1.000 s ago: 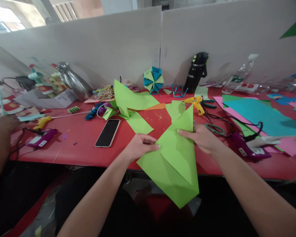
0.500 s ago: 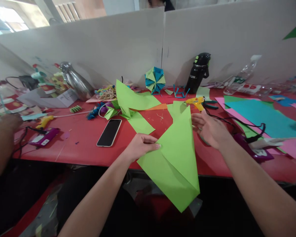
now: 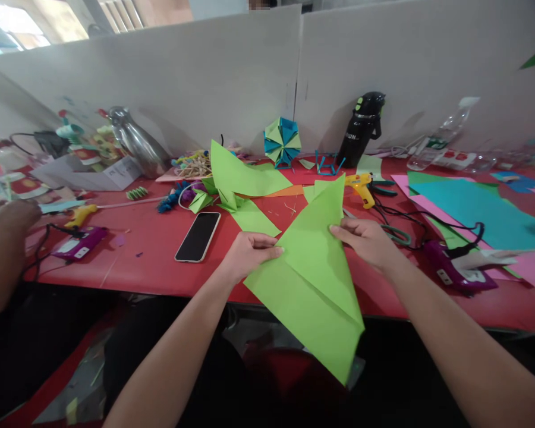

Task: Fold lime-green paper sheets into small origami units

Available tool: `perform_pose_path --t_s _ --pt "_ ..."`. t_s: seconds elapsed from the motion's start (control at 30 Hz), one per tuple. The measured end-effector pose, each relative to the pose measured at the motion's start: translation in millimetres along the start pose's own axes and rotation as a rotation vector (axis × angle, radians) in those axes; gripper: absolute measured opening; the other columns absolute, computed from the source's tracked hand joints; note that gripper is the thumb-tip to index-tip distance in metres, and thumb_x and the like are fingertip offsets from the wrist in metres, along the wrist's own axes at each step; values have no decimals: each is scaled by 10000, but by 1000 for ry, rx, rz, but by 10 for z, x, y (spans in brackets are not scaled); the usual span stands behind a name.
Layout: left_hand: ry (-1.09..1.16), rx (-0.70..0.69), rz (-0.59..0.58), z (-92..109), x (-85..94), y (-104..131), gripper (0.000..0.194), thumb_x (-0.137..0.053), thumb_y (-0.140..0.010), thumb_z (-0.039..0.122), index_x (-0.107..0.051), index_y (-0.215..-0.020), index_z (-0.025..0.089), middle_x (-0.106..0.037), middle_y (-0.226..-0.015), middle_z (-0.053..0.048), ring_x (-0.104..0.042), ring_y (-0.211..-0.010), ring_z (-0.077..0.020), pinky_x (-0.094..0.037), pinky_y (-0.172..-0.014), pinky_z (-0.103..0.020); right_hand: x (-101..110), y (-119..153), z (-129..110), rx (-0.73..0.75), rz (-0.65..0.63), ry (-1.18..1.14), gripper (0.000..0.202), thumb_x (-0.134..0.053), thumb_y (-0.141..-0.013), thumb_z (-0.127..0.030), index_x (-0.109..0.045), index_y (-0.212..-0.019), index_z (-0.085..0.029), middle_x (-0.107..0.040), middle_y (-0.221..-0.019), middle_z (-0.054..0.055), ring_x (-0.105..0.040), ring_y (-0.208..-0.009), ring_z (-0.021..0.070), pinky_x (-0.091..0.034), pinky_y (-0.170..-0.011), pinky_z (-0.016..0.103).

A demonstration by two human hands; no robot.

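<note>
A large sheet of light green paper [image 3: 312, 291], folded over on itself, hangs past the table's front edge. My left hand [image 3: 252, 255] pinches its left edge between thumb and fingers. On the opposite edge, my right hand [image 3: 361, 238] is closed with the thumb on top of the paper and the fingers behind. More light green paper [image 3: 247, 178], curled and cut, lies beyond the sheet. Just left of my left hand is a phone [image 3: 198, 236] with a dark screen. Green-handled scissors [image 3: 396, 235] lie partly hidden beside my right hand.
A yellow glue gun [image 3: 361, 189], pliers [image 3: 383, 188] and black cords lie right of centre. Coloured sheets [image 3: 485, 211] and a purple power strip [image 3: 459, 267] are farther right. A black flask [image 3: 361, 131] stands behind. Another person's hand [image 3: 13, 223] is at far left.
My right hand has come in from beside the paper and taken hold of its right edge. The sheet's lower corner has swung slightly right; my left hand keeps its pinch.
</note>
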State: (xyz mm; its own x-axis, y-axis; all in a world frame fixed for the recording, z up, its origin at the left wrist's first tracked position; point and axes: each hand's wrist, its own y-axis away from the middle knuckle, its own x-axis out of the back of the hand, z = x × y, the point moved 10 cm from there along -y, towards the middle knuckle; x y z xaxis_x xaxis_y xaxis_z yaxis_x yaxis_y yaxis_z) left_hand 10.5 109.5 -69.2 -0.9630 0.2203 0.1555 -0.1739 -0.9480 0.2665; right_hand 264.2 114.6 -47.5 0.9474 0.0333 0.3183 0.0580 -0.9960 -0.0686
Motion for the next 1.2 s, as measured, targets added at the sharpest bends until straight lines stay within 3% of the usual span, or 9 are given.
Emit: perform_pose_path --t_s 0.17,0.4,0.53,0.6,0.73,0.83,0.93,1.07,1.2 --pt "9 -62 5 68 66 -2 325 -917 -599 343 -792 -844 170 -799 -859 -66 -733 -787 -208 -569 -725 -301 126 2 37 -65 111 -31 431 -775 -730 -605 -732 -725 -177 -670 -674 32 -571 -616 155 -464 -620 308" --pt "-7 -123 70 139 175 18 373 -901 -617 387 -792 -882 148 -790 -867 -87 -722 -764 -217 -572 -691 -316 -181 66 -46 -43 -208 -20 454 -743 -756 -626 -639 -685 -189 -614 -650 -2 -538 -602 141 -432 -571 286" --pt "-30 -154 88 221 191 45 343 -887 -632 404 -794 -846 153 -788 -854 -80 -722 -745 -222 -570 -647 -308 -74 60 -11 -73 -112 94 496 -693 -808 -627 -574 -598 -193 -523 -523 -32 -453 -489 105 -358 -501 268" --pt "-27 -153 111 239 218 45 335 -892 -623 398 -793 -831 155 -787 -831 -73 -716 -710 -209 -563 -624 -297 -111 69 -49 -48 -144 33 416 -734 -788 -589 -637 -701 -195 -630 -637 -9 -549 -573 127 -423 -560 269" --pt "56 -184 222 221 385 5 370 -923 -574 369 -794 -850 158 -794 -849 -67 -717 -719 -193 -575 -671 -298 -440 198 -75 -117 -448 -187 402 -787 -762 -509 -720 -1035 -222 -758 -1015 57 -694 -890 205 -536 -827 349" --pt "99 -229 241 209 472 -31 388 -934 -557 356 -798 -864 162 -795 -849 -67 -723 -736 -192 -583 -711 -310 -456 220 -3 -205 -430 -125 372 -742 -782 -564 -734 -827 -194 -743 -795 38 -665 -701 180 -526 -683 328" --pt "146 -228 253 206 542 -37 401 -946 -531 331 -799 -865 165 -792 -835 -66 -723 -730 -194 -584 -710 -321 -362 168 -43 -149 -323 -44 426 -745 -759 -590 -635 -636 -197 -632 -612 -8 -551 -560 136 -445 -554 290" --pt "173 -228 320 264 660 -2 442 -966 -474 316 -795 -851 160 -789 -832 -70 -721 -736 -205 -581 -706 -332 -431 179 -109 -50 -410 -41 376 -768 -748 -548 -619 -713 -205 -598 -646 -26 -543 -616 131 -437 -571 267" --pt "173 -234 337 287 733 -21 449 -971 -463 315 -795 -845 158 -785 -817 -68 -716 -729 -197 -577 -703 -324 -471 211 26 -131 -466 -4 367 -671 -846 -548 -628 -760 -193 -597 -609 -29 -526 -538 109 -425 -538 258"
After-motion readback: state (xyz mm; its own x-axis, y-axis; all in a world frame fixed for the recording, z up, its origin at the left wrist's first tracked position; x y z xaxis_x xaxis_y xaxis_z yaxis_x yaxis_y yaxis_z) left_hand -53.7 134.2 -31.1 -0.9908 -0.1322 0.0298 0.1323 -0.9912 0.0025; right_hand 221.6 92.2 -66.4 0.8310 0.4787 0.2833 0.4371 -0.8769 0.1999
